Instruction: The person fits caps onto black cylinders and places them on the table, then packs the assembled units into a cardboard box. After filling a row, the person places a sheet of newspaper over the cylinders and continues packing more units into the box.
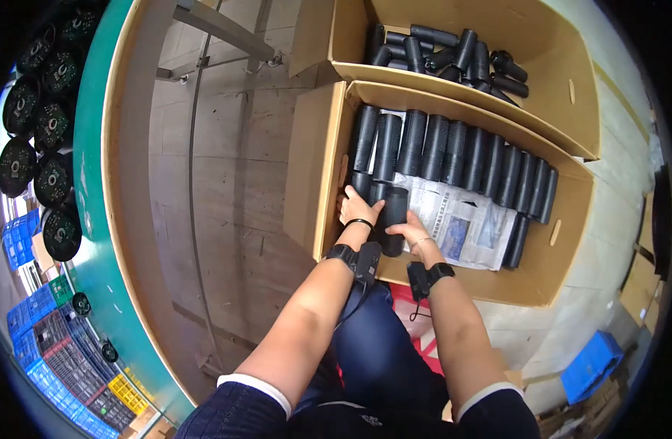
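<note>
1. Both hands meet on one black tube [393, 219] at the centre of the frame, inside the near box [318, 183]. The left hand [358, 208] wraps its fingers around the tube's left side; the right hand [413, 235] grips its lower right, fingers closed on it.
2. The tube stands on end at the lower left corner of the box, touching two or three more tubes just left of it against the cardboard wall.
3. A sheet of newspaper [464, 227] lies right of the tube, covering the box floor; its left edge touches the tube.
4. Above the newspaper runs a row of tubes [453, 154], about eleven, packed side by side from the left wall to the right wall. One more tube [517, 240] lies at the newspaper's right edge.
5. A second box [570, 88] sits at the upper right, holding a loose heap of tubes [453, 55], roughly fifteen, not exactly countable.
6. Each wrist carries a black strap, two in all.
7. Round black discs [47, 139] hang along the upper left edge, about eight.
8. Blue crates [28, 322] stack at the lower left; one blue crate [592, 362] sits at the lower right.
</note>
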`<state>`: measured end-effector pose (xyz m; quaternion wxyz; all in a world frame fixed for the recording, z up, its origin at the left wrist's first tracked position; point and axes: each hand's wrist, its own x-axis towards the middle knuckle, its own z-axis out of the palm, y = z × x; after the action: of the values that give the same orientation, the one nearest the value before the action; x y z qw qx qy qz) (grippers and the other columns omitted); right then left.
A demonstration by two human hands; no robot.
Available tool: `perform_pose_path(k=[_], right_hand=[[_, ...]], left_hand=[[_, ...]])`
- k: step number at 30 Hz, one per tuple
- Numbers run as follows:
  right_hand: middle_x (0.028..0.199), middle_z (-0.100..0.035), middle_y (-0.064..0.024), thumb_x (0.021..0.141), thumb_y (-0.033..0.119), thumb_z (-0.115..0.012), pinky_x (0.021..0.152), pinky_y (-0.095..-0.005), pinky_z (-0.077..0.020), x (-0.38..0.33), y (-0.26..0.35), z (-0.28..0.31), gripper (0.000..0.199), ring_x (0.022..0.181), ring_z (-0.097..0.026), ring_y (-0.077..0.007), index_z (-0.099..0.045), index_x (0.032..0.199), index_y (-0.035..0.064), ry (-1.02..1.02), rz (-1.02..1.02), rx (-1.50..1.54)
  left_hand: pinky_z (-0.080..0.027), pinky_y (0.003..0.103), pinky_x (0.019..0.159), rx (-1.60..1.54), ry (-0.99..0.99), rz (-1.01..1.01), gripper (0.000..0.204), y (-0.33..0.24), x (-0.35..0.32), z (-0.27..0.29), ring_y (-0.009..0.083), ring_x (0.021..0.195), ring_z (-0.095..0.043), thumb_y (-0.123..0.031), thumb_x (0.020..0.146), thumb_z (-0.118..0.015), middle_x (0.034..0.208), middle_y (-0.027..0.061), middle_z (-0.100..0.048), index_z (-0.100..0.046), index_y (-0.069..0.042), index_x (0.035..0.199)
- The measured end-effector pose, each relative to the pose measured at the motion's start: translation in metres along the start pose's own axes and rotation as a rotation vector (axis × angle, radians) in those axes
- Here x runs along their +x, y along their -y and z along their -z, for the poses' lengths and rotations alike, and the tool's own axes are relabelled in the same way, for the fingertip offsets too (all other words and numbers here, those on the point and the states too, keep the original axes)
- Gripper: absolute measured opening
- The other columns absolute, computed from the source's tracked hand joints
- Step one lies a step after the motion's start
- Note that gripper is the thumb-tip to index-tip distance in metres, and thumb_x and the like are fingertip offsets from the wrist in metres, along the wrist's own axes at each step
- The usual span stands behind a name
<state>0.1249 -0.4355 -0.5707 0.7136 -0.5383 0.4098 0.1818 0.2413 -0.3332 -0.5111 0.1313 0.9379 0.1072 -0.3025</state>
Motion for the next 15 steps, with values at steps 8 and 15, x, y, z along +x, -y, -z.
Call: perform_pose_path(k=[8, 15], right_hand=[[0.120, -0.057, -0.0094, 0.071, -0.005, -0.069, 0.100, -0.0369, -0.0408, -0.017, 0.020, 0.019, 0.068, 0.114, -0.054, -0.0237, -0.041, 0.132, 0.0047, 0.321, -0.141, 0.513], [0.124, -0.056, -0.0095, 0.069, -0.007, -0.069, 0.103, -0.0371, -0.0387, -0.072, 0.045, 0.039, 0.067, 0.119, -0.051, -0.0228, -0.044, 0.131, 0.0031, 0.337, 0.090, 0.530]], left_hand=[[-0.048, 0.034, 0.091, -0.720, 0.505, -0.137, 0.079, 0.024, 0.023, -0.011, 0.0249, 0.102, -0.061, -0.017, 0.056, -0.088, 0.108, 0.0143, -0.064, -0.049, 0.002, 0.122], [-0.042, 0.035, 0.099, -1.045, 0.787, -0.398, 0.081, -0.006, -0.046, 0.063, 0.0187, 0.113, -0.053, -0.002, 0.061, -0.083, 0.120, 0.0054, -0.057, -0.044, -0.007, 0.133]])
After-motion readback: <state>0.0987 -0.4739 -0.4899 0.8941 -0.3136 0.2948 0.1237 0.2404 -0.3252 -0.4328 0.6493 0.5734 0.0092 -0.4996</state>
